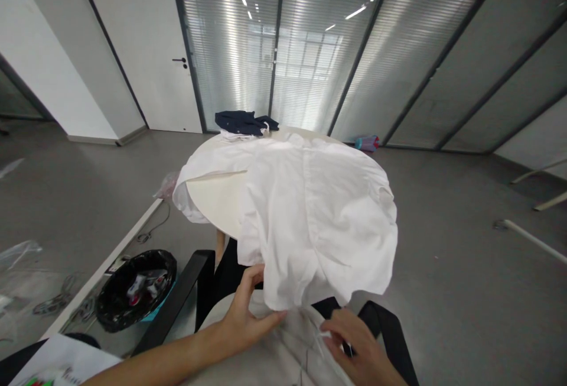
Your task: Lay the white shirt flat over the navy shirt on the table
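A white shirt (283, 208) with a front placket lies spread over a round cream table (217, 200), its lower edge hanging toward me. My left hand (250, 315) is at the near left corner of the hem; its thumb lies along the bottom edge and its other fingertips go behind the cloth. Below the hem on the right, my right hand (349, 339) has its fingers curled in a pinch, apart from the shirt. A thin pale strand seems to show at those fingertips, too faint to name. Light beige trousers (266, 356) with a drawstring cover my lap.
Dark folded clothing (241, 122) lies at the table's far edge. Black chair armrests (181, 297) flank me. A bin with a black liner (137, 288) stands on the floor at left, near cables and a white floor strip (106, 265). Glass partitions (305, 49) rise behind.
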The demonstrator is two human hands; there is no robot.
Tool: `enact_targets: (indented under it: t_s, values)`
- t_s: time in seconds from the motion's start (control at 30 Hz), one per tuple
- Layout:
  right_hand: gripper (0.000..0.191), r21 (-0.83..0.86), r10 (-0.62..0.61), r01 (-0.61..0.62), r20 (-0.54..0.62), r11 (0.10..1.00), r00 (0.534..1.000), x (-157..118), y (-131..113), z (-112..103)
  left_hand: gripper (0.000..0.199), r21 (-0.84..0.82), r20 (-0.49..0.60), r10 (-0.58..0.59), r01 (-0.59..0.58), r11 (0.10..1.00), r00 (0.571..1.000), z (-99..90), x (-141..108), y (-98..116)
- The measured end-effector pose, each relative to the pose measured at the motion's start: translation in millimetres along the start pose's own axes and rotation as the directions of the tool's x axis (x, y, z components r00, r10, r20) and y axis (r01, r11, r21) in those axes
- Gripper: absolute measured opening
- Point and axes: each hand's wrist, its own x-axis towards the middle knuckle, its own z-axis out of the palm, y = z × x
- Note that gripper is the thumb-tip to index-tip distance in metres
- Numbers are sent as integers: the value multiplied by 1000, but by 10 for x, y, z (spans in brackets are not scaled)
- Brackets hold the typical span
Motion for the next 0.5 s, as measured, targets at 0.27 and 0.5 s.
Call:
enact_targets:
  t_s: [0.27, 0.5]
  values:
    - [57, 357, 142, -270, 345, 894, 928, 177, -324, 530, 30, -196, -250, 42, -93, 976, 967, 183, 155, 274]
    - [50, 502, 142, -144, 42, 853, 989, 106, -237, 624, 72, -491, -154, -452, 329, 807, 879, 265, 185, 265]
